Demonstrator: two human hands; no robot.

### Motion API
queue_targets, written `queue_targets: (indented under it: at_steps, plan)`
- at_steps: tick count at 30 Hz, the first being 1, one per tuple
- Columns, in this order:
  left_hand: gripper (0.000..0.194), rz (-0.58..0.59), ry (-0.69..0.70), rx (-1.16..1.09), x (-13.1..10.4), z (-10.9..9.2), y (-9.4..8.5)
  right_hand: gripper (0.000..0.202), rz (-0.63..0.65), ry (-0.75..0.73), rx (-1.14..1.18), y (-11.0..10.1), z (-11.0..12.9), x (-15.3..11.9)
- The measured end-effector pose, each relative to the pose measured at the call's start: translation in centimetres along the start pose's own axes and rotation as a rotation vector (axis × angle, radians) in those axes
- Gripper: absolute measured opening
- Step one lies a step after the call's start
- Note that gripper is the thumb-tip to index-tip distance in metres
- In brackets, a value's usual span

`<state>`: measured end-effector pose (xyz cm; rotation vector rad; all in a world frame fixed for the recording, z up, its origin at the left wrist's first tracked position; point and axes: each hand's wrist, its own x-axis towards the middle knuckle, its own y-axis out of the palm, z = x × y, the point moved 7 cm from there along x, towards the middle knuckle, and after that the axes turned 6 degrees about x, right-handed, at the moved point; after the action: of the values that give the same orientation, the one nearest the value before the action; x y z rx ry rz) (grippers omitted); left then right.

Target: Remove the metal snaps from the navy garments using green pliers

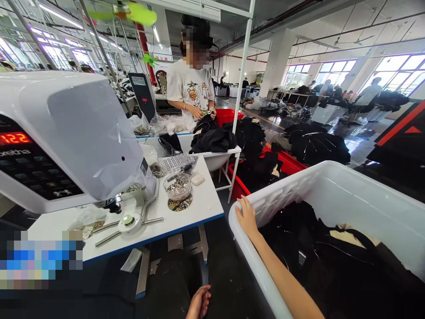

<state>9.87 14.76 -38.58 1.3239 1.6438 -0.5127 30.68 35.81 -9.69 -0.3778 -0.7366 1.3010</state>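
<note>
My right hand (246,217) grips the near left corner of a big white plastic bin (327,173), its fingers hooked over the rim. Black garments (299,243) with pale patches and zippers fill the lower part of that bin. Low in the view, my left hand (199,302) rests by my dark trousers, fingers curled together with nothing visible in them. On my left stands a white snap-press machine (83,119) with a red number display and a clear shield. Beside it on the white table (199,208) is a clear tub (178,186) of small metal parts.
Metal pieces lie in a round recess (180,203) below the tub, near a white case (198,179). Across the table a co-worker (192,88) handles black cloth (212,139). Red bins (288,160) with black garments and a white post (244,66) stand beyond.
</note>
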Motion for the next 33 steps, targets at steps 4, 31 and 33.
queue_targets:
  at_steps: [4, 31, 33]
  plan:
    - [0.013, 0.004, -0.001, -0.003, 0.3, 0.1, 0.0, 0.040, 0.000, -0.001, -0.001, 0.0, 0.0, 0.0]
    - [0.022, 0.026, 0.043, -0.004, 1.5, 0.8, -0.6, 0.040, -0.014, -0.009, 0.013, 0.2, -0.3, 0.0]
    - [0.021, 0.022, 0.042, -0.006, 1.6, 0.9, -0.6, 0.040, -0.014, -0.006, 0.013, 0.2, -0.3, 0.0]
